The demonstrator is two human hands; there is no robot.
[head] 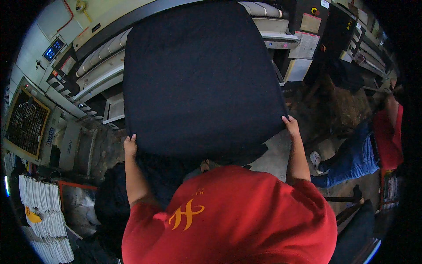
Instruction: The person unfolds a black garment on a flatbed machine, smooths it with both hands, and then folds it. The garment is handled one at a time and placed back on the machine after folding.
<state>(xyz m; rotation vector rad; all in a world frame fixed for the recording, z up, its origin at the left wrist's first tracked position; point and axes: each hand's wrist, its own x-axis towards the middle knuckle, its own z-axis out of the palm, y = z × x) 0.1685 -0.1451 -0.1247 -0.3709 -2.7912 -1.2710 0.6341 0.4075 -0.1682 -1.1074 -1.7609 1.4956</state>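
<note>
A wide piece of black fabric (201,82) is stretched out in front of me, its far end lying over the front rollers (105,52) of a large machine. My left hand (131,145) grips the fabric's near left edge, thumb on top. On the opposite side my right hand (290,126) pinches the right edge between thumb and fingers. Between the two hands the cloth is fairly flat, and its near border hangs down in front of my body. What lies under the fabric is hidden.
Dark fabric is heaped (112,198) at my lower left, beside stacked white folded material (46,217). A control panel (53,49) is on the machine's left; an air unit (28,122) stands below it. At right is a person in blue jeans (352,158).
</note>
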